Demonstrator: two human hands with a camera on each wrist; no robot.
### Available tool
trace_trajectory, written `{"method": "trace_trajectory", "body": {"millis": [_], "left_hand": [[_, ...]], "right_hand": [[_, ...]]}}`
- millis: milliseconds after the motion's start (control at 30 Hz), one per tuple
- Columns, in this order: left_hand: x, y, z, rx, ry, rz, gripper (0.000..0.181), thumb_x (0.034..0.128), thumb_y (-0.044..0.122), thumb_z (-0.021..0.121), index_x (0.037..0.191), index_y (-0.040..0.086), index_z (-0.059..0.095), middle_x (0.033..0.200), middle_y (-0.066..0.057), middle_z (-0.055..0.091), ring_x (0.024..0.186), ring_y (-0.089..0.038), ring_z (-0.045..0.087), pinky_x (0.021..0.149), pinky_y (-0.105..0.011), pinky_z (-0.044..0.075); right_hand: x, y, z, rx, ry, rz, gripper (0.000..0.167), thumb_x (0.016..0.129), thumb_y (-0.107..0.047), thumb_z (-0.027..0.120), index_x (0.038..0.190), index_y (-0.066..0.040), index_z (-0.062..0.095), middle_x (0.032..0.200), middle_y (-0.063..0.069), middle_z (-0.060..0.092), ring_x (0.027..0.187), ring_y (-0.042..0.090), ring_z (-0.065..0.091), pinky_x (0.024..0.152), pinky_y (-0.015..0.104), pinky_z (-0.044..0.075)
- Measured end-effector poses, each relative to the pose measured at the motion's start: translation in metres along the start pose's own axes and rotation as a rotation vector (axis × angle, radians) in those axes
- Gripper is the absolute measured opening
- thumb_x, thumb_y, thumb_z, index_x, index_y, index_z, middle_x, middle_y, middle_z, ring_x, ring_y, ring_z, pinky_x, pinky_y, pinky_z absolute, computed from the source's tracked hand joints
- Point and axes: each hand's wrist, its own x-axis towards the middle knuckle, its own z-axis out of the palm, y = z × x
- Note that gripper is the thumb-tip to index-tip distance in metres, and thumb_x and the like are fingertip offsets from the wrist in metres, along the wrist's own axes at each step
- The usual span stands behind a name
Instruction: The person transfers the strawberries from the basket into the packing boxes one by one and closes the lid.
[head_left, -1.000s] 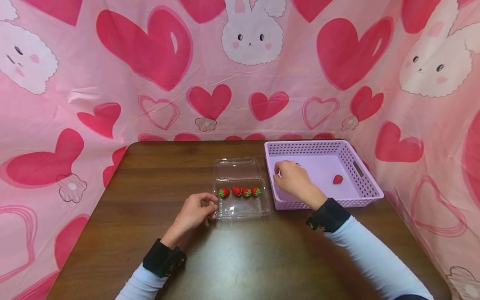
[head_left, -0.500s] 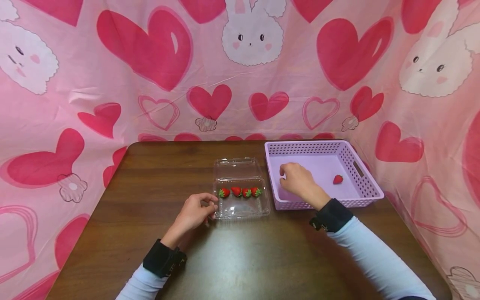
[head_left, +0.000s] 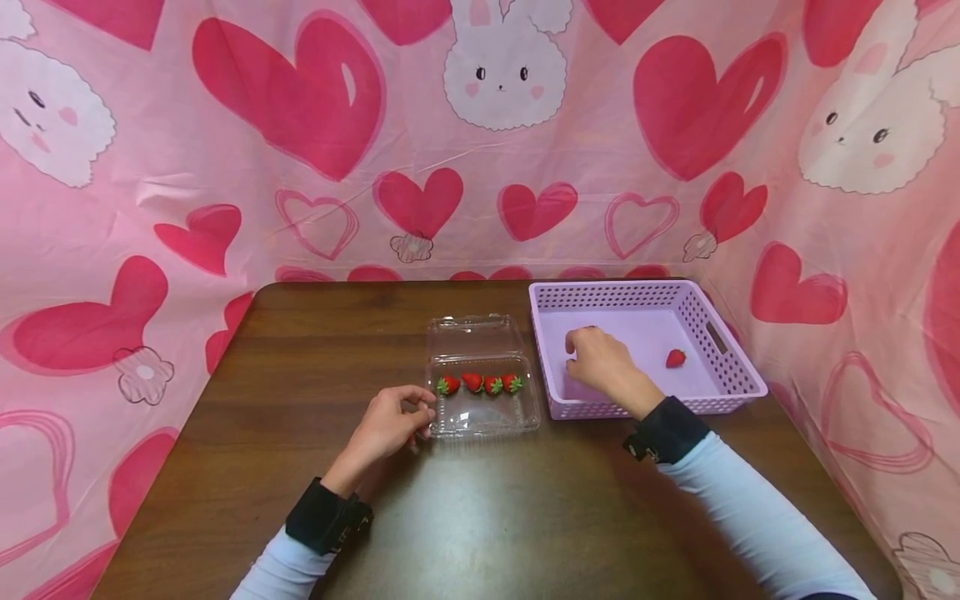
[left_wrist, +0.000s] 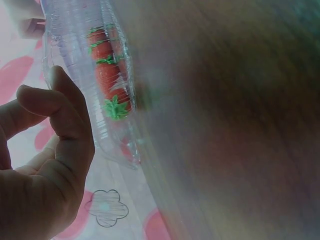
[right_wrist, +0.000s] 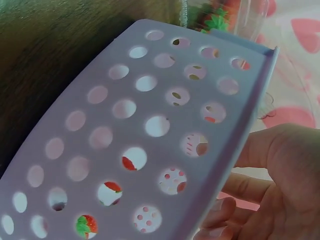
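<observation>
My left hand (head_left: 390, 421) lies beside the left edge of a clear plastic clamshell container (head_left: 483, 417), its loosely bent fingers touching the side. In the left wrist view, a fingertip meets the container's rim (left_wrist: 48, 62). Several strawberries (head_left: 472, 382) stand in a row inside, with green leaves. My right hand (head_left: 600, 358) is bent down into a lilac perforated basket (head_left: 551, 350); its fingertips are hidden in the head view. Another strawberry (head_left: 676, 358) lies in the basket, right of that hand. Red patches show through the holes in the basket wall (right_wrist: 137, 115) in the right wrist view.
The container's raised lid (head_left: 474, 337) lies open toward the back. Both containers stand on a dark brown wooden table (head_left: 337, 333). A pink cloth with hearts and rabbits (head_left: 450, 142) hangs behind the table and along its sides.
My right hand has shifted slightly to the right inside the basket. A strawberry glimpsed behind that hand one second ago is now hidden by it. The left hand has stayed put.
</observation>
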Motion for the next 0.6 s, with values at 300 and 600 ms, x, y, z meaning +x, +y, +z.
{"method": "trace_trajectory", "body": {"millis": [300, 600], "left_hand": [[0.001, -0.001, -0.001, 0.000, -0.003, 0.006, 0.017, 0.0983, 0.002, 0.073, 0.115, -0.001, 0.072, 0.072, -0.007, 0.068, 0.065, -0.031, 0.068, 0.056, -0.047, 0.058], [0.000, -0.002, -0.001, 0.002, -0.005, 0.009, 0.017, 0.0990, 0.003, 0.072, 0.115, 0.000, 0.072, 0.071, -0.007, 0.068, 0.064, -0.031, 0.067, 0.056, -0.046, 0.058]], "right_hand": [[0.001, 0.007, 0.001, -0.007, -0.025, 0.018, 0.022, 0.083, -0.008, 0.071, 0.103, 0.002, 0.072, 0.101, 0.021, 0.071, 0.087, 0.040, 0.066, 0.070, 0.057, 0.054], [0.001, 0.012, 0.004, -0.007, -0.041, 0.030, 0.020, 0.083, -0.007, 0.072, 0.101, 0.002, 0.071, 0.100, 0.021, 0.070, 0.089, 0.042, 0.067, 0.071, 0.058, 0.055]]}}
